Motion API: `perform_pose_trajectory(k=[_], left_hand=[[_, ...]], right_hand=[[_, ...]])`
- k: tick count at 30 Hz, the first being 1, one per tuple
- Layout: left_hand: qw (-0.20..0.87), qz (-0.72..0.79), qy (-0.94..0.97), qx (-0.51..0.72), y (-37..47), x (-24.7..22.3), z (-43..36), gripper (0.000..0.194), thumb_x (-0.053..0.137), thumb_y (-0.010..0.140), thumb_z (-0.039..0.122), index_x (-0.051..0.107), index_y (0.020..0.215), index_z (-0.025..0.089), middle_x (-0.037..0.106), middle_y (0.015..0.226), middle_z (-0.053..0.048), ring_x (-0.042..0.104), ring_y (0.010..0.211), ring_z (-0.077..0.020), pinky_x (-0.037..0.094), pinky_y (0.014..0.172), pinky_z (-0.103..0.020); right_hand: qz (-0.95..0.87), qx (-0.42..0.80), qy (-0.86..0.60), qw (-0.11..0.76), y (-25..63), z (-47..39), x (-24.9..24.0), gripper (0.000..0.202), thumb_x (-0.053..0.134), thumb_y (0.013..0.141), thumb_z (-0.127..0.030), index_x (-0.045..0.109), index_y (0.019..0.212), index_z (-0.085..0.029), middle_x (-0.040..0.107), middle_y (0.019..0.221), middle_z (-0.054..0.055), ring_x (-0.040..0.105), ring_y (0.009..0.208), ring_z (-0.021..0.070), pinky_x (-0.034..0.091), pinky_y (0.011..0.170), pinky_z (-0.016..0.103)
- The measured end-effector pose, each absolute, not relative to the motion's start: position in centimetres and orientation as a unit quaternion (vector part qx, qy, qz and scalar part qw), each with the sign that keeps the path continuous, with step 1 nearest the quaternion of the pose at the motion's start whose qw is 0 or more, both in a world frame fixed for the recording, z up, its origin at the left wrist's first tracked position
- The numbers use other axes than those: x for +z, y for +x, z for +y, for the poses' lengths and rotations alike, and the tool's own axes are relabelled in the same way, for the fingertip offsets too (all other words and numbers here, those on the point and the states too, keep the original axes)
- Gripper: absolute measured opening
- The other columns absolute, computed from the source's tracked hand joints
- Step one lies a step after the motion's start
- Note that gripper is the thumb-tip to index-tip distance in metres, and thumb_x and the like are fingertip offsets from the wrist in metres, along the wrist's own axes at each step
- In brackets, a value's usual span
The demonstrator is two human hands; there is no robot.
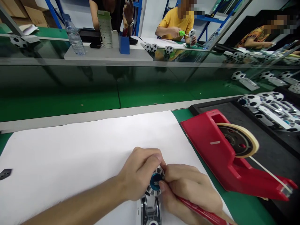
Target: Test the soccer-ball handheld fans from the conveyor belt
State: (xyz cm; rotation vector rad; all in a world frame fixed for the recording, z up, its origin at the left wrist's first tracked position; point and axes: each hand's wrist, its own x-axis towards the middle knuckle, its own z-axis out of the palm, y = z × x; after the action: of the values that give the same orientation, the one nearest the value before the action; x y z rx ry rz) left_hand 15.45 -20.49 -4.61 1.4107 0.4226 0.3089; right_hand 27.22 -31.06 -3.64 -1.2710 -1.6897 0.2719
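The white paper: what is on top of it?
The paper bears a small dark piece at left. Left hand, right hand and a ball-patterned part are over it; what is beneath them is hidden.

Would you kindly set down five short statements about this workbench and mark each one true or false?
1. The left hand and right hand are both at a football-patterned piece. True.
2. The right hand holds nothing. False: it holds a red pen-like tool.
3. A tape roll sits in the red dispenser. True.
4. The red dispenser lies to the left of the left hand. False: it lies to the right of it.
5. Across from the hands are a clear bottle and a blue holder. True.
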Motion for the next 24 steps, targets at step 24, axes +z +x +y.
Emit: perform_pose_trajectory(k=[24], left_hand=[[0.717,0.188,0.656,0.141,15.47,-4.59,-20.49,0.039,0.038,0.095,0.032,0.062,0.069,0.015,0.063,0.067,-0.004,0.055,0.066,-0.0161,0.039,0.061,-0.029]], right_hand=[[-0.691,0.137,-0.499,0.505,26.94,-31.02,-3.62,0.04,0.049,0.077,0.01,0.028,0.069,-0.023,0.028,0.063,-0.004,0.024,0.055,0.0104,0.022,0.05,0.027]])
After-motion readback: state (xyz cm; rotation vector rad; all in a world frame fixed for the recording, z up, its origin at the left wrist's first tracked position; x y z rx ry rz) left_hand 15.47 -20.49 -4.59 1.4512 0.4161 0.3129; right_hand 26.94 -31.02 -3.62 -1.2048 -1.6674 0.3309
